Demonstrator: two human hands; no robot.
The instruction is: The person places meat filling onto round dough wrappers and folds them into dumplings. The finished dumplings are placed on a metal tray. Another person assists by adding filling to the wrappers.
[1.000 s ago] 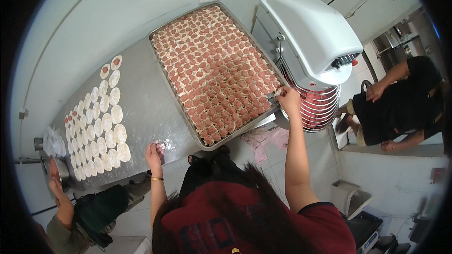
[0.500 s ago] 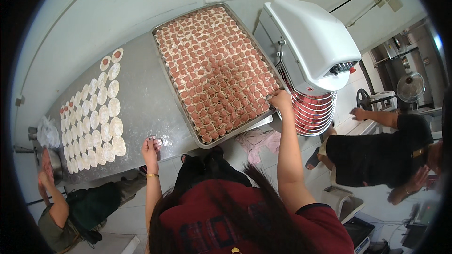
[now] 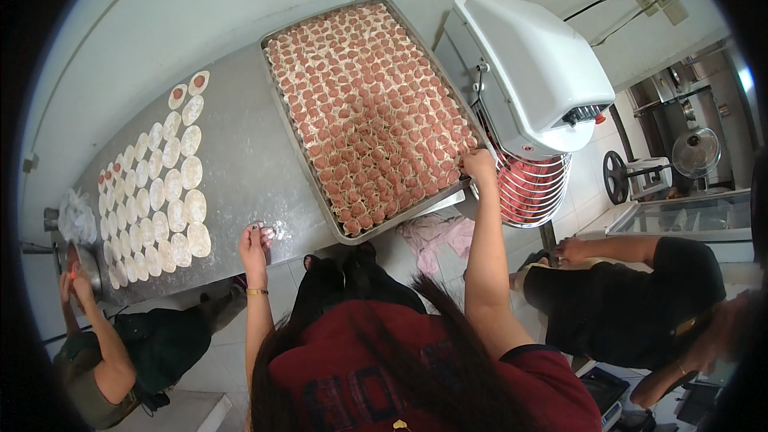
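A large metal tray [image 3: 282, 104] holds many rows of small open-topped meat dumplings [image 3: 376, 136]. At its right edge, near the front corner, is my right hand [image 3: 479, 166]. The fingers are pinched together over the end dumplings, hiding what they hold. My left hand [image 3: 255, 245] is by the table's front edge, beside a patch of white flour [image 3: 280, 233]. Its fingers are curled closed, and I cannot see inside them. Further left lie rows of flat, floured dough wrappers [image 3: 172, 184]. A few along the far and left ends carry a dab of meat filling [image 3: 199, 80].
Right of the tray stands a white mixer [image 3: 532, 72] with red meat behind its wire guard [image 3: 532, 192]. A pink cloth [image 3: 436, 242] hangs under the tray's front. One person [image 3: 152, 352] works at a metal bowl [image 3: 84, 262] at left; another [image 3: 632, 288] is at right.
Both my hands stay in nearly the same places. The person at right has shifted left and lowered an arm; the person at left has moved their hands at the bowl.
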